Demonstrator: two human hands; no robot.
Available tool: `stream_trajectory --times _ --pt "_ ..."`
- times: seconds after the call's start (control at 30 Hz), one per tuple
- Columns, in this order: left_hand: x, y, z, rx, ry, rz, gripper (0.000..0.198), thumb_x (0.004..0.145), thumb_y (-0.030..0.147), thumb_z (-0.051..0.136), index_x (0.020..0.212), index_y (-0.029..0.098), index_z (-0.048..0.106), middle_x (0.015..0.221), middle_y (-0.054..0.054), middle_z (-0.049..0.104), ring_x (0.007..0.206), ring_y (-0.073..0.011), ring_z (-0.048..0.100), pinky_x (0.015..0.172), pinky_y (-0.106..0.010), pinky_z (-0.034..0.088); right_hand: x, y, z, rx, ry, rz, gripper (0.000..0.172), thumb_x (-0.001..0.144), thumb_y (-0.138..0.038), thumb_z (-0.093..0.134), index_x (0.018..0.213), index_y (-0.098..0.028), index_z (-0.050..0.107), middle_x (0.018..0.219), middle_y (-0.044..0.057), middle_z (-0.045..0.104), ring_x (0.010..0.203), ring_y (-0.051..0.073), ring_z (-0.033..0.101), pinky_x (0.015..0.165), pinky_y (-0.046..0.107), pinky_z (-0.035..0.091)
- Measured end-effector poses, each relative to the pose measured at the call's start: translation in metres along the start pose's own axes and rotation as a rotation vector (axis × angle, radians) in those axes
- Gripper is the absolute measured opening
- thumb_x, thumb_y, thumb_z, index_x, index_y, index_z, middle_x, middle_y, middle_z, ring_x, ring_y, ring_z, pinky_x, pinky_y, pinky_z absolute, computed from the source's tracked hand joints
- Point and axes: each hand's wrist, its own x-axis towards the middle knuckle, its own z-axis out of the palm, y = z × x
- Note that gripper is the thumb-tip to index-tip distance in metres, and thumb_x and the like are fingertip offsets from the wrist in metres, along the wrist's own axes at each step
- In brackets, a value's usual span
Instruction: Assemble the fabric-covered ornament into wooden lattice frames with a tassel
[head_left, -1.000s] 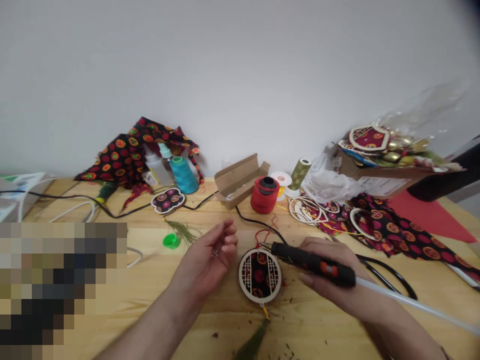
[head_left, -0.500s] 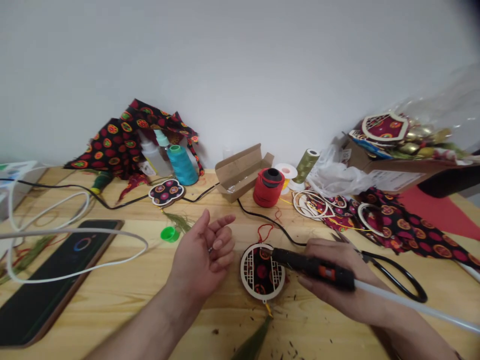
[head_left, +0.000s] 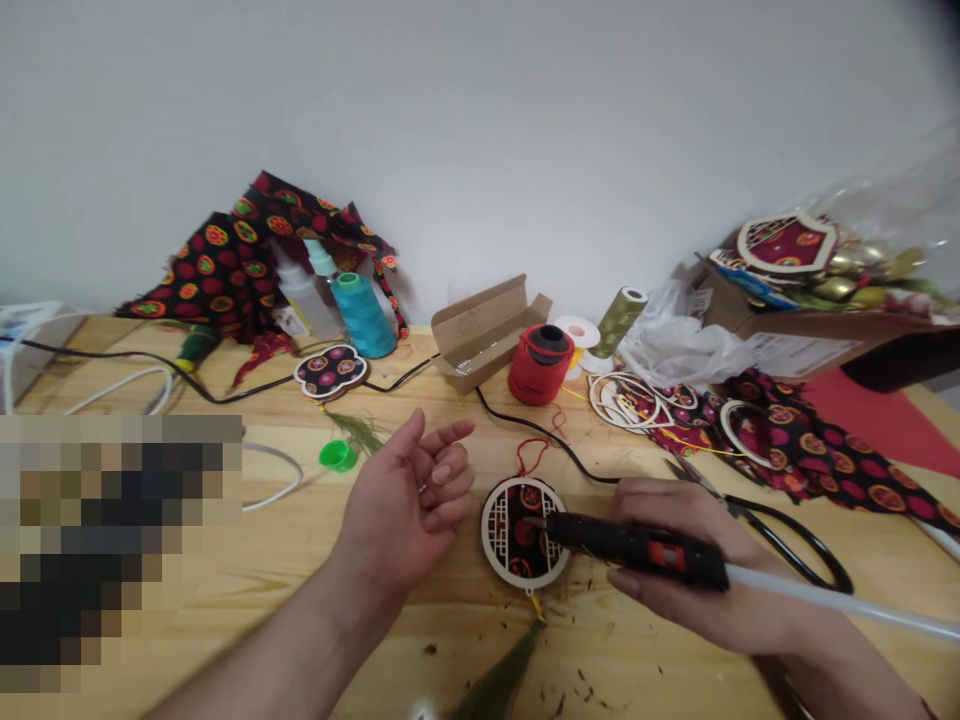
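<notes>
My right hand [head_left: 694, 560] is closed around a black glue gun [head_left: 637, 548] with a white glue stick running out of its back. The gun's nozzle points left, over a round wooden-framed pendant [head_left: 525, 535] with lattice sides and dark patterned fabric; whether the tip touches it I cannot tell. A red cord loop lies above the pendant, and a green tassel [head_left: 501, 672] hangs from its lower end. Left of the pendant, my left hand [head_left: 409, 500] rests palm up with loosely curled fingers apart, holding nothing, a ring on one finger.
Black-handled scissors [head_left: 787, 545] lie beyond my right hand. A red thread spool [head_left: 538, 368], an open cardboard box [head_left: 487, 335] and a teal thread cone [head_left: 365, 318] stand at the back. A flower-shaped pendant [head_left: 331, 372] and green cap [head_left: 337, 456] lie left. Dark scraps dot the table.
The glue gun's tip has shifted from the pendant's upper edge down toward the middle of its fabric. My left hand stays nearly where it was. The view has shifted slightly.
</notes>
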Motion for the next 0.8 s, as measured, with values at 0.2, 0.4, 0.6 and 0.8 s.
stream_trajectory --times 0.2,0.4,0.6,0.8 --pt "0.000 -0.001 0.001 0.009 -0.003 -0.010 0.043 0.097 0.034 0.032 0.082 0.008 0.062 0.048 0.006 0.035 0.033 -0.0047 0.028 0.027 -0.012 0.023 -0.002 0.001 0.001 -0.032 -0.033 0.017 0.015 0.080 -0.031 0.062 0.070 -0.022 0.056 0.063 0.002 0.054 0.058 0.017 0.054 0.052 0.030 0.043" --pt "-0.001 -0.001 0.001 0.016 0.004 -0.009 0.043 0.097 0.035 0.032 0.082 0.008 0.062 0.048 0.006 0.035 0.033 -0.0045 0.027 0.027 -0.011 0.023 -0.015 0.013 -0.004 -0.047 0.212 -0.096 0.024 0.073 -0.029 0.072 0.096 -0.027 0.064 0.085 0.008 0.067 0.083 0.027 0.065 0.067 0.038 0.053" --pt "-0.001 -0.001 0.001 0.018 0.013 -0.013 0.043 0.096 0.035 0.032 0.082 0.008 0.062 0.049 0.005 0.035 0.033 -0.0043 0.027 0.027 -0.012 0.023 -0.011 0.008 -0.009 -0.044 0.093 -0.061 0.009 0.078 -0.032 0.067 0.071 -0.027 0.064 0.061 0.004 0.058 0.070 0.024 0.063 0.057 0.035 0.049" --pt "-0.001 -0.001 0.003 0.028 -0.001 -0.011 0.042 0.097 0.034 0.032 0.081 0.008 0.061 0.049 0.006 0.035 0.033 -0.0044 0.027 0.027 -0.012 0.023 -0.005 0.001 -0.008 -0.025 0.076 0.003 0.019 0.080 -0.039 0.063 0.065 -0.026 0.062 0.056 0.002 0.053 0.053 0.018 0.053 0.048 0.032 0.042"
